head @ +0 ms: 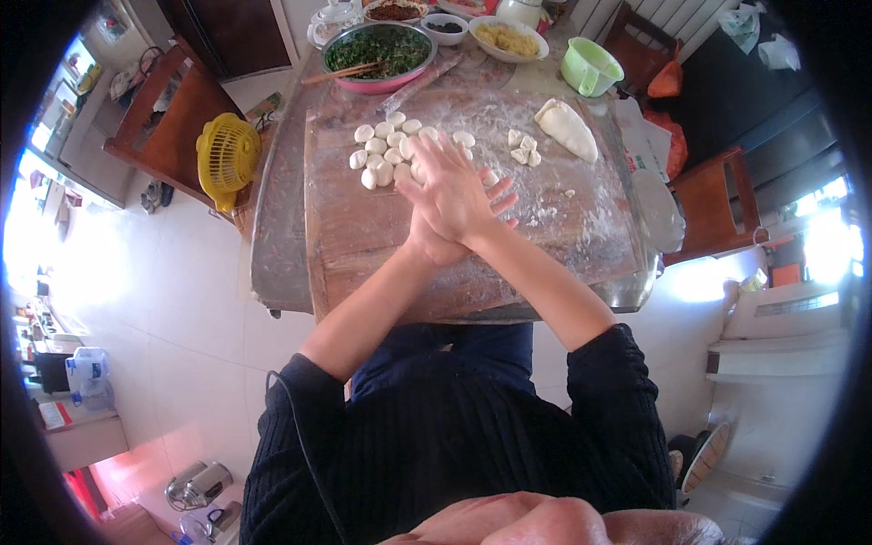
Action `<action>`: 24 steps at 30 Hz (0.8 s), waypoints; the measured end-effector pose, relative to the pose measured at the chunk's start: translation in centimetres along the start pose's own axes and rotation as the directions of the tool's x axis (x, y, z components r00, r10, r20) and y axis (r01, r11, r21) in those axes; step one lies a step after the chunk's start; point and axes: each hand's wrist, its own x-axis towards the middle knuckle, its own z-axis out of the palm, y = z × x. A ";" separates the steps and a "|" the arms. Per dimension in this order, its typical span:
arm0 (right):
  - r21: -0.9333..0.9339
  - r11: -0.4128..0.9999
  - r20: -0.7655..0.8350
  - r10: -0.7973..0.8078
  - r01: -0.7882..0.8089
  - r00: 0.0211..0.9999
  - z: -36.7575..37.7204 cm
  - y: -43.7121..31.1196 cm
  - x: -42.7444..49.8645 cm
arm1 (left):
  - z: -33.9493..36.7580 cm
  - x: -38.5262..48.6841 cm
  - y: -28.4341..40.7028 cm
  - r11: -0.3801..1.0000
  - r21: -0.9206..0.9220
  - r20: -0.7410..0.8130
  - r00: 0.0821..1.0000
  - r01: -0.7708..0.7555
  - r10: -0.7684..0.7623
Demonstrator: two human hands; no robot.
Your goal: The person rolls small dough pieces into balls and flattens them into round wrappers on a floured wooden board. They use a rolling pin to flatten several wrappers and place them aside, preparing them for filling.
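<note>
My right hand (pixel 449 180) lies flat across my left hand (pixel 436 246), palm against palm, over the wooden board (pixel 361 231). The left fingertips stick out at the right, spread apart. Whether dough sits between the palms is hidden. Just beyond the hands, several small flattened dough rounds (pixel 375 146) are grouped on the board, some of them covered from sight by the right hand. To the right lies a little cluster of uneven dough pieces (pixel 524 148). A thick tapered length of dough (pixel 567 130) rests near the board's far right corner. Flour dusts the wood.
Along the table's far side stand a bowl of chopped green filling (pixel 379 53) with chopsticks (pixel 344 72), a bowl of yellow food (pixel 507 39) and a green plastic cup (pixel 591 67). A rolling pin (pixel 419 83) lies behind the board. Wooden chairs flank the table; one holds a yellow colander (pixel 228 162).
</note>
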 end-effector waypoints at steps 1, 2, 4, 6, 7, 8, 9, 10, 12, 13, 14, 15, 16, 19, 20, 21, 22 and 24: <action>-0.051 0.999 -0.067 -0.007 0.004 0.998 0.1 0.0 0.6 | 0.1 -0.1 0.1 0.999 -0.044 0.059 0.998 0.002 0.001; -0.025 1.000 -0.085 -0.018 0.016 0.996 0.0 0.4 1.8 | 0.2 0.0 0.1 0.918 -0.377 0.111 0.990 0.118 -0.082; 0.021 1.000 -0.056 0.005 -0.003 0.998 -0.6 1.0 3.2 | 0.4 0.0 0.7 0.516 -0.780 0.347 0.931 0.354 -0.115; 0.053 0.983 0.056 0.172 -0.175 0.984 -1.7 2.1 3.4 | 0.6 0.2 1.3 0.316 -0.812 0.432 0.870 0.490 -0.239; 0.093 0.967 0.092 0.229 -0.238 0.969 -2.3 2.8 3.1 | 0.7 0.3 1.4 0.415 -0.775 0.374 0.875 0.476 -0.306; 0.069 0.934 0.175 0.335 -0.351 0.926 -3.2 3.7 2.2 | 0.7 0.4 1.5 0.644 -0.643 0.227 0.907 0.414 -0.356; 0.130 0.918 0.133 0.359 -0.375 0.924 -3.6 4.2 1.0 | 0.8 0.5 1.2 0.909 -0.317 -0.021 0.956 0.272 -0.293; 0.189 0.899 0.097 0.384 -0.396 0.918 -3.8 4.5 -0.4 | 0.8 0.6 0.9 0.989 0.042 -0.214 0.968 0.142 -0.130; 0.205 0.884 0.138 0.399 -0.420 0.907 -3.7 4.6 -1.8 | 0.9 0.8 0.0 0.969 0.192 -0.196 0.973 0.157 -0.118; 0.166 0.889 0.211 0.390 -0.426 0.896 -3.5 4.4 -2.2 | 0.9 0.9 -0.3 0.955 0.245 -0.184 0.975 0.169 -0.125; 0.128 0.893 0.280 0.385 -0.432 0.880 -3.2 4.2 -2.2 | 0.9 0.8 -0.5 0.953 0.271 -0.140 0.985 0.138 -0.103; 0.304 0.835 0.333 0.358 -0.459 0.872 -3.0 3.9 -2.1 | 0.9 0.7 -0.5 0.948 0.300 -0.094 0.992 0.105 -0.080; 0.469 0.743 0.378 0.320 -0.478 0.869 -2.9 3.9 -1.7 | 0.8 0.6 -0.4 0.965 0.248 -0.038 0.996 0.088 -0.082; 0.590 0.703 0.324 0.244 -0.397 0.914 -3.5 5.0 -0.8 | 0.6 0.5 0.5 0.998 0.045 -0.173 0.984 0.046 -0.037; 0.448 0.820 0.246 0.269 -0.355 0.931 -4.1 6.0 -0.7 | 0.5 0.6 0.8 0.995 -0.074 -0.130 0.988 0.074 -0.083; 0.284 0.906 0.168 0.275 -0.313 0.947 -4.9 7.2 -1.1 | 0.4 0.7 0.9 0.991 -0.092 -0.099 0.990 0.094 -0.103; -0.027 0.965 0.125 0.261 -0.260 0.957 -5.4 8.4 -1.6 | 0.3 0.8 0.9 0.993 -0.085 -0.141 0.985 0.084 -0.096; -0.629 0.763 0.078 0.251 -0.148 0.965 -6.1 10.4 -3.0 | 0.2 0.9 0.9 0.996 -0.044 -0.174 0.981 0.079 -0.085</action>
